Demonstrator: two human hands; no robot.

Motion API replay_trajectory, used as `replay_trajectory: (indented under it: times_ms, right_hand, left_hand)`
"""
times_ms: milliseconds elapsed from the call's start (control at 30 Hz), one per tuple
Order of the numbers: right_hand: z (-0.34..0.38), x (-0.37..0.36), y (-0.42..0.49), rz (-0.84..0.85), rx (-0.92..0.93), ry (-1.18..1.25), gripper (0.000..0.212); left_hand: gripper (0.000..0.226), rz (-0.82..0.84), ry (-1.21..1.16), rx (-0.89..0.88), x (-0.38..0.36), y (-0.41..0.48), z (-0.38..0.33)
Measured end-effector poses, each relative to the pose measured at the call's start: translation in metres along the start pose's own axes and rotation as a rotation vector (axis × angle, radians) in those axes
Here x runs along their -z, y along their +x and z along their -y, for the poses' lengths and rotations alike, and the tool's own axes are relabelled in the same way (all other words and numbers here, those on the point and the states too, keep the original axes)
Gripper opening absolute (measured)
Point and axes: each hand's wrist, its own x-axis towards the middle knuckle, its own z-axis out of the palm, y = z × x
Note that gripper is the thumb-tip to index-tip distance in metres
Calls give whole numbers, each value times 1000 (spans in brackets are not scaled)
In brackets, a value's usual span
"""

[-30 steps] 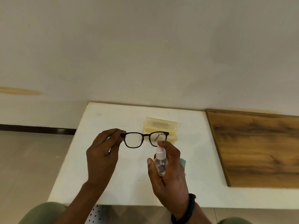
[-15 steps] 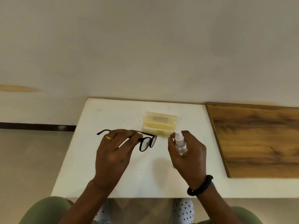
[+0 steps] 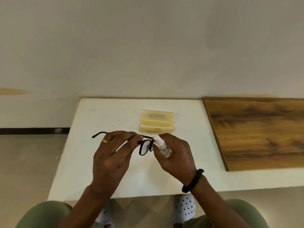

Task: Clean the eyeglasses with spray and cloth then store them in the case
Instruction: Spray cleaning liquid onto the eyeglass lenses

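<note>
Currently left hand (image 3: 113, 155) is pinching the eyeglasses (image 3: 144, 147) by the temple, lenses just past its fingertips. Right hand (image 3: 178, 156) is gripping the spray bottle (image 3: 162, 145), nozzle just beside the frame. Open case (image 3: 156, 123) is sitting on the bench (image 3: 98, 120) beyond both hands.

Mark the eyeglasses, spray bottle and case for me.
eyeglasses (image 3: 145, 147), head view, on the droplet-speckled lens.
spray bottle (image 3: 159, 141), head view, on its white pump top.
case (image 3: 156, 117), head view, on the raised lid.

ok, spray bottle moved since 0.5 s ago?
Yes. The spray bottle in the right hand shifted left: it was past the right end of the yellow case, now in front of its right half.
</note>
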Motion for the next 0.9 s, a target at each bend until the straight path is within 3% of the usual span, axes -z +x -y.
replay_trajectory:
  times_ms: [300, 467, 567, 633, 733, 900]
  right_hand:
    - [-1, -3, -1, 15, 29, 24, 5]
    - [-2, 10, 8, -109, -37, 100, 11]
    - [3, 22, 14, -162, -145, 284, 13]
    - [7, 29, 16, -164, -218, 427, 17]
    - [13, 35, 17, -112, -244, 608, 15]
    - [20, 36, 14, -66, -267, 718, 21]
  left_hand:
    - [27, -4, 36, -58, -3, -1, -1]
    - [37, -52, 71, 39, -2, 5, -12]
    - [17, -25, -224, 314, 0, 1, -23]
    - [9, 137, -397, 582, -3, -2, -23]
    - [16, 387, -649, 915, -11, -2, -20]
    - [24, 343, -889, 1084, -14, 8, -24]
